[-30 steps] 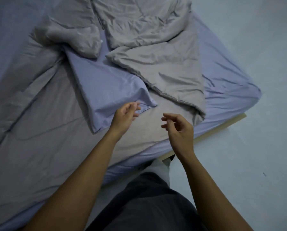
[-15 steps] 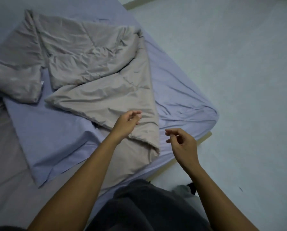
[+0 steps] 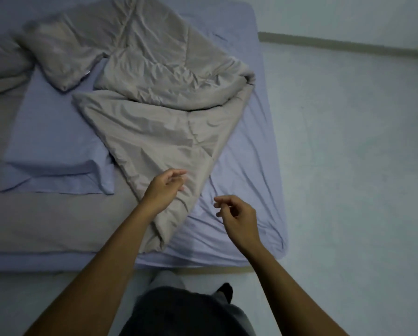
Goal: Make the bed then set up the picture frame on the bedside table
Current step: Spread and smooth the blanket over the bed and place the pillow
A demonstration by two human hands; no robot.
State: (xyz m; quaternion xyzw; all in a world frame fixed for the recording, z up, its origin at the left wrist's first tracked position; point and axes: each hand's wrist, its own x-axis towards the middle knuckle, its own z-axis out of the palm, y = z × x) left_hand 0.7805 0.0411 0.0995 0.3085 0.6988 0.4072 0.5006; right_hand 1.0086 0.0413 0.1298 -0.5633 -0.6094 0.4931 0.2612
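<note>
Here, both hands are hovering empty over the beige duvet (image 3: 154, 132): left hand (image 3: 165, 187) loosely spread above its corner, right hand (image 3: 237, 218) half-curled beside it.

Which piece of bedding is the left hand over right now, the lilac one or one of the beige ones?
The left hand is over the big beige quilt, above its near corner, not the lilac pillowcase.

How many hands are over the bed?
2. The left hand is above the corner of the beige blanket. The right hand is beside it, above the bare purple sheet. Both are empty, fingers loosely curled.
</note>
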